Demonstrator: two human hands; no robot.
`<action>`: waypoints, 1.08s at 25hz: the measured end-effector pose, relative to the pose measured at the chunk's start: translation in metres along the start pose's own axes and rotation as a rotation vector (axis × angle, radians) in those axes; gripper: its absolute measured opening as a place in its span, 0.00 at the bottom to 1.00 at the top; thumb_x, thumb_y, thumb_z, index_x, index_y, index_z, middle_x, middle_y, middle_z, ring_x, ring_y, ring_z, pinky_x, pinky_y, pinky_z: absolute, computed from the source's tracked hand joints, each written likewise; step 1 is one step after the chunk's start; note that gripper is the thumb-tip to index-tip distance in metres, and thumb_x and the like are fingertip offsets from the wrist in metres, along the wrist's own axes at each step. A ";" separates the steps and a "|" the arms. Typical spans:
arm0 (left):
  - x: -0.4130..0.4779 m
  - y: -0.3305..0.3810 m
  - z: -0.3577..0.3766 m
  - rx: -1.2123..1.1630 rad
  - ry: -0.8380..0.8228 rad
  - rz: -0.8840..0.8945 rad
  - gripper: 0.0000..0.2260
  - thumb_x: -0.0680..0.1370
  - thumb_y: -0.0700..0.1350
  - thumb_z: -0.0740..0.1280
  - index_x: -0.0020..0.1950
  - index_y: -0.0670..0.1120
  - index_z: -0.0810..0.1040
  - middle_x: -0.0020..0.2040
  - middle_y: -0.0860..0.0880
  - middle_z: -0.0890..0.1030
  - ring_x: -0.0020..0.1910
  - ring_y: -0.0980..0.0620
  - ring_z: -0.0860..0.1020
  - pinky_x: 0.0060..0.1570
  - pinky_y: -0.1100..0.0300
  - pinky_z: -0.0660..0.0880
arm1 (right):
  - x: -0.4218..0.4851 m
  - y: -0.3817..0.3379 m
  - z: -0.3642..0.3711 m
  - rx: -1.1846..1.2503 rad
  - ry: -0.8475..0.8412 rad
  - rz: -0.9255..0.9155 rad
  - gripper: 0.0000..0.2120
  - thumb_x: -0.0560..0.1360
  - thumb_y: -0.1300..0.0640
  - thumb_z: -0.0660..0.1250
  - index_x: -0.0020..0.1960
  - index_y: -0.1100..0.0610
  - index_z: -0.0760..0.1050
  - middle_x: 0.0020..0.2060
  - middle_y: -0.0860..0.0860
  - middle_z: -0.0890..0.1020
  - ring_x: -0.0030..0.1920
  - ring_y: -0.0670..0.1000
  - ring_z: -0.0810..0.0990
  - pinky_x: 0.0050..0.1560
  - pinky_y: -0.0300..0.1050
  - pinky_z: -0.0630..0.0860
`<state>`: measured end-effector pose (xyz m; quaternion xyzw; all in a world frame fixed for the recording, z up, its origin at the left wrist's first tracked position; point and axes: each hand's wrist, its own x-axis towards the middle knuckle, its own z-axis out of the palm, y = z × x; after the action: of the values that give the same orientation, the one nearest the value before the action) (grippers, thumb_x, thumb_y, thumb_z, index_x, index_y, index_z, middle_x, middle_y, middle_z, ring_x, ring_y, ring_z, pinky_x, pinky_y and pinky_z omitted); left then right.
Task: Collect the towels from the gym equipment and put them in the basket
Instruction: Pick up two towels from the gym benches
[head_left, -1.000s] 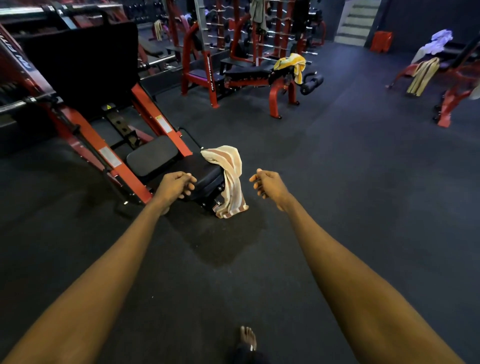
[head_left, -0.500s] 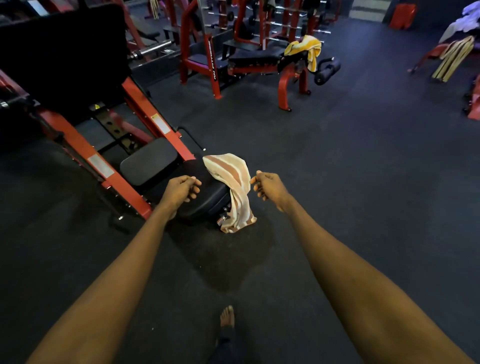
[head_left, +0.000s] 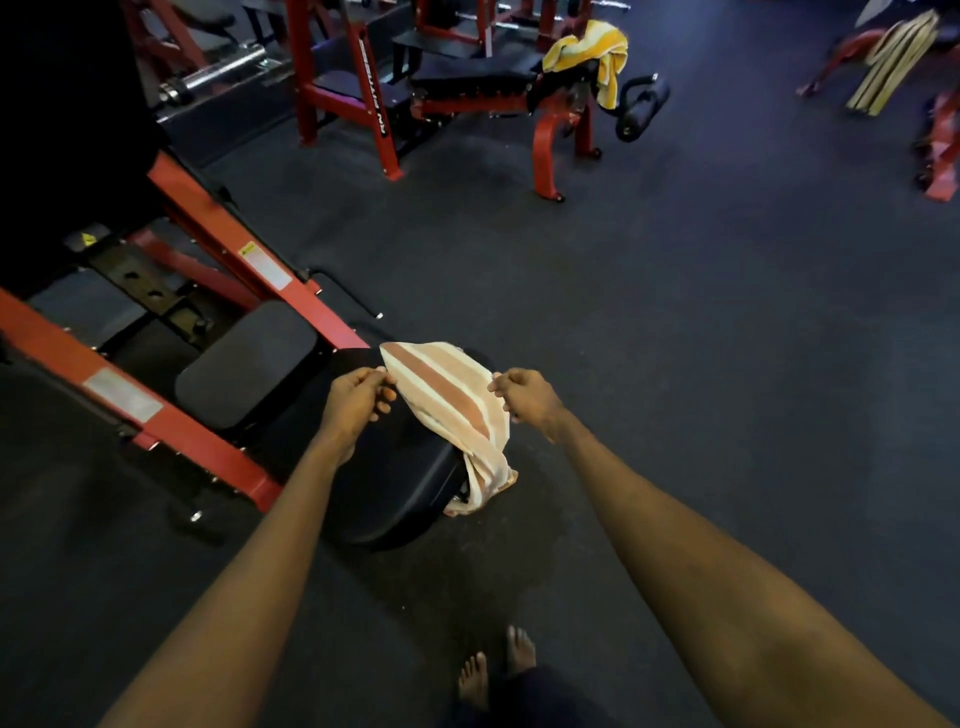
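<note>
A cream towel with brown stripes (head_left: 447, 395) lies draped over the end of the black padded seat (head_left: 384, 493) of a red leg-press machine (head_left: 208, 447). My left hand (head_left: 358, 400) pinches the towel's left top edge. My right hand (head_left: 524, 397) pinches its right top edge. A yellow and white towel (head_left: 587, 49) hangs on a red bench further back. An olive striped towel (head_left: 891, 62) hangs on equipment at the far right. No basket is in view.
Red racks and a chrome barbell (head_left: 218, 73) stand at the back left. A black roller pad (head_left: 641, 106) sticks out beside the yellow towel's bench. Dark rubber floor (head_left: 701, 338) stretches to the right. My bare feet (head_left: 498, 670) show at the bottom.
I have stepped closer and the view has tilted down. Both hands moved inward from beside the striped towel and took hold of its top edges.
</note>
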<state>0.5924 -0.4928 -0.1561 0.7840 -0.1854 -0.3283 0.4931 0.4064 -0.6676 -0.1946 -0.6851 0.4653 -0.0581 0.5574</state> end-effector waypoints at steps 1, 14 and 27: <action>0.001 0.000 0.001 0.008 -0.012 -0.004 0.12 0.83 0.46 0.61 0.45 0.46 0.81 0.34 0.50 0.79 0.31 0.55 0.74 0.31 0.63 0.67 | 0.002 0.001 0.001 -0.012 -0.011 0.009 0.12 0.82 0.51 0.61 0.52 0.56 0.80 0.47 0.53 0.81 0.42 0.50 0.76 0.39 0.46 0.77; 0.270 -0.035 0.041 0.088 -0.004 -0.109 0.11 0.82 0.45 0.61 0.44 0.48 0.81 0.34 0.51 0.80 0.29 0.58 0.74 0.30 0.64 0.67 | 0.280 0.040 0.077 -0.448 -0.158 0.081 0.23 0.77 0.43 0.68 0.66 0.56 0.76 0.69 0.58 0.72 0.69 0.60 0.71 0.67 0.53 0.72; 0.326 -0.077 0.050 0.094 -0.072 -0.174 0.11 0.82 0.47 0.61 0.48 0.47 0.83 0.37 0.51 0.81 0.32 0.57 0.76 0.36 0.62 0.70 | 0.278 0.096 0.141 -0.925 -0.241 -0.049 0.24 0.77 0.61 0.67 0.71 0.58 0.66 0.66 0.60 0.71 0.69 0.67 0.69 0.64 0.62 0.73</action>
<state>0.7885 -0.6916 -0.3481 0.8072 -0.1494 -0.3886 0.4183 0.5914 -0.7571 -0.4477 -0.8739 0.3583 0.2218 0.2425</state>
